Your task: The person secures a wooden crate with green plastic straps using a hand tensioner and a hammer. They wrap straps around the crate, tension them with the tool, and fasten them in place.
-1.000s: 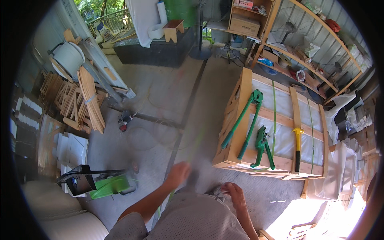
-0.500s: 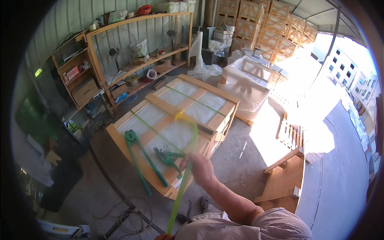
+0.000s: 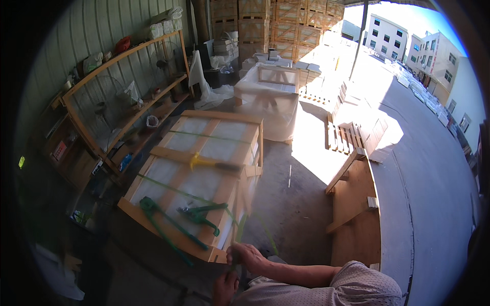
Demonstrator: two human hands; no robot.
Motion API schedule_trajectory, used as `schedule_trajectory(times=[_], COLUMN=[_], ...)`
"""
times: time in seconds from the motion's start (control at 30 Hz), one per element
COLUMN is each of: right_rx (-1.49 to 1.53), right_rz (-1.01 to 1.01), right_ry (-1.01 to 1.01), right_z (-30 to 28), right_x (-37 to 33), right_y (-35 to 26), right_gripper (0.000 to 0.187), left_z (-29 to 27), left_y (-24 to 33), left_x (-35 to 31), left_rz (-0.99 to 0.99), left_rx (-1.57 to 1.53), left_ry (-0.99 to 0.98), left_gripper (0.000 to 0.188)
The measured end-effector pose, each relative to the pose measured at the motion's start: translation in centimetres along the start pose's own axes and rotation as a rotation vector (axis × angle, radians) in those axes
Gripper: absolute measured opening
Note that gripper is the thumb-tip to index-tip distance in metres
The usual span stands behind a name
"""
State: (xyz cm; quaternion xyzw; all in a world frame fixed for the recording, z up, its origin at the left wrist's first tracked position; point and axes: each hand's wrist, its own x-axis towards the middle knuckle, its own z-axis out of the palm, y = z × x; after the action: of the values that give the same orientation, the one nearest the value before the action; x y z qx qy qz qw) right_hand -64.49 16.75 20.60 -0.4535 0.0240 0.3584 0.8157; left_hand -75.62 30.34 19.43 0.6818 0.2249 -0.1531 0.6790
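Note:
At the near corner of a wooden crate (image 3: pixel 213 127), my right hand (image 3: pixel 248 257) is closed on a green strap (image 3: pixel 241 228). My left hand (image 3: pixel 225 286) is curled just below it, apparently around the lower part of the same strap, though its fingers partly hide this. On the crate's top lies a green strapping tensioner (image 3: pixel 198 213), and to its left a long-handled green tool (image 3: pixel 166 224) whose handles stick out past the near edge. Farther back rests a hammer (image 3: pixel 196 161) with a yellow head and dark handle. Green bands cross the crate's white-covered top.
Wooden shelves (image 3: pixel 148 113) line the left wall. Behind the crate stands a plastic-wrapped crate (image 3: pixel 268 109). A plywood piece with wooden bars (image 3: pixel 352 219) is close on my right, with a slatted pallet (image 3: pixel 344 136) beyond. Stacked crates (image 3: pixel 291 30) fill the back.
My right hand has come down toward my body with the strap, and my left hand has risen into fuller view beside it. The whole view has swung to the right.

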Motion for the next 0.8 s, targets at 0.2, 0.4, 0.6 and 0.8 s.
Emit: schedule_trajectory(times=[0.2,0.4,0.6,0.8], right_rx=[0.540,0.143,0.403,0.710], right_rz=[-0.473,-0.332,0.258,-0.043], right_ry=[0.382,0.339,0.020,0.152], right_z=[-11.4,-10.8,-3.8,-12.2], right_x=[3.4,3.7,1.0,7.6], right_y=[-10.5,-5.6,4.1,-8.2], right_gripper=[0.024,0.034,0.037,0.034], left_z=[-4.0,-5.0,-1.1,2.0], left_y=[-7.9,-13.3,-14.0,-11.2], left_x=[0.3,0.1,4.6,5.4], left_rz=[0.057,0.067,0.306,0.166], left_rx=[0.431,0.469,0.631,0.767], left_ry=[-0.339,-0.142,-0.017,-0.059], left_gripper=[0.023,0.024,0.037,0.038])
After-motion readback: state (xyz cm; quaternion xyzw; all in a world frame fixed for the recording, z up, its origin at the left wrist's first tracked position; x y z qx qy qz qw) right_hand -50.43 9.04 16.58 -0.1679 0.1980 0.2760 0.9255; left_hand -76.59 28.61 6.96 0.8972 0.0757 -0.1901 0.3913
